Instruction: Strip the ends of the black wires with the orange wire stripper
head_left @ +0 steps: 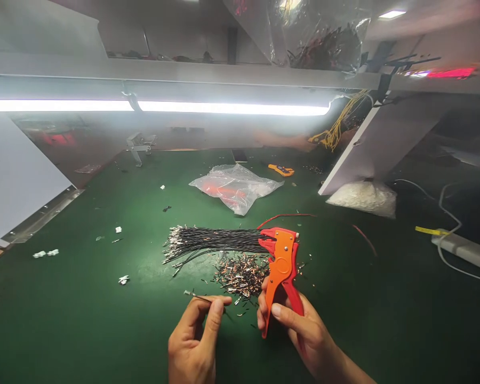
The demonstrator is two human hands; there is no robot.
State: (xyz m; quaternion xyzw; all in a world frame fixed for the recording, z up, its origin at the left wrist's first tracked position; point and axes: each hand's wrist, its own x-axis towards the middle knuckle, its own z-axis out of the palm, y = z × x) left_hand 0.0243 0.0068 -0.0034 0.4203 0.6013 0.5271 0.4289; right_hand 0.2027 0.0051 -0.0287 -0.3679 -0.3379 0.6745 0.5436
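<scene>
My left hand is closed, thumb against forefinger, around a short black wire with a metal terminal on its left end. The wire's other end is hidden by the fingers. In my right hand is an orange and red wire stripper, its jaws pointing left. Behind the jaws lies a bundle of black wires, with metal terminals gathered at the left end. Just below the bundle, between the two hands, spreads a heap of cut wire scraps, black with coppery and silvery bits.
A clear plastic bag with something red inside lies behind the bundle. Farther back are an orange-yellow tool and a bag of white pieces. White connectors dot the left side. A power strip lies right, and a lamp hangs overhead.
</scene>
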